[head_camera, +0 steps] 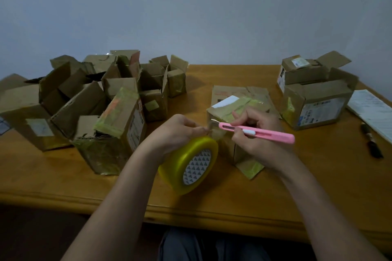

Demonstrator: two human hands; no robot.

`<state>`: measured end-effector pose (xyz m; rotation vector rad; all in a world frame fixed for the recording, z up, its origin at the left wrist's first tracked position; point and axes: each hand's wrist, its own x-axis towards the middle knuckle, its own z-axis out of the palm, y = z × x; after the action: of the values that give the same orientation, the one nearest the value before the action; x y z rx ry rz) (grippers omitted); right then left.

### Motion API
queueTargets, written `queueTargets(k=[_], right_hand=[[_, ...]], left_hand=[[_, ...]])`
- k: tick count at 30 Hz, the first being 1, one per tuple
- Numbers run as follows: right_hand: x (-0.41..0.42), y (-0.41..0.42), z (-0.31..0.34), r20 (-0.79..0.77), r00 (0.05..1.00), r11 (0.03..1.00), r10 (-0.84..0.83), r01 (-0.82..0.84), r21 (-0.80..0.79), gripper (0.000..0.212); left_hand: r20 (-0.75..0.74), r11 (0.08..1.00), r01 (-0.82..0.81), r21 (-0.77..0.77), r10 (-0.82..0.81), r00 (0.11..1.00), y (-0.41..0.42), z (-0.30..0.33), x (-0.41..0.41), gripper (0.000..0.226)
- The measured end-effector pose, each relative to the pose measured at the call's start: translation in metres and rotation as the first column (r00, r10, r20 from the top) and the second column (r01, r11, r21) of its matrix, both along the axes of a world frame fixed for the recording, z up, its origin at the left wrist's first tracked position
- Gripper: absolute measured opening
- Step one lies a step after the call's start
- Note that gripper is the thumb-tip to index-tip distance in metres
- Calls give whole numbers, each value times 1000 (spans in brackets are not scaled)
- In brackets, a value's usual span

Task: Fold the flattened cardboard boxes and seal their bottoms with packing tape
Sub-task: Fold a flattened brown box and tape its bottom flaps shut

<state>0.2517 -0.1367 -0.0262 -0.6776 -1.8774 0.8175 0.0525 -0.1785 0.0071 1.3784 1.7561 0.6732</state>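
Cardboard box, light but crushable, sits mid-bench. Just before it, left hand pinches sticky tape above the tape roll; right hand grips a pink cutter.

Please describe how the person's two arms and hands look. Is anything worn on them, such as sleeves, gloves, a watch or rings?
Both forearms are bare as far as the picture shows; no sleeves reach into view. The left hand and right hand wear no gloves. No watch, bracelet or ring is visible on the wrists or fingers.
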Motion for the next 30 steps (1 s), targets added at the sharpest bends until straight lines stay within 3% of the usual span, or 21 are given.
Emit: queueTargets(k=[9,11,14,17,24,30], right_hand=[[0,7,-7,283,958,959,-42,-41,279,4],[2,7,-6,248,969,978,-11,-41,205,5],[6,9,-4,43,998,998,52,-50,-32,18],[3,8,-5,-51,998,999,28,-30,-39,17],[-10,5,-1,247,969,997,-27,8,81,11],[-8,4,6,280,960,998,-12,-6,63,9]], left_hand=[[46,1000,-7,-16,7,999,1,1,0,20],[43,1000,-8,-9,8,999,0,1,-1,21],[53,1000,-16,-7,16,998,-3,1,-2,20],[53,1000,-17,-3,17,998,-5,0,-1,17],[47,1000,-18,9,18,999,-3,-2,-4,21],[49,1000,-27,13,27,998,-2,-3,-3,19]])
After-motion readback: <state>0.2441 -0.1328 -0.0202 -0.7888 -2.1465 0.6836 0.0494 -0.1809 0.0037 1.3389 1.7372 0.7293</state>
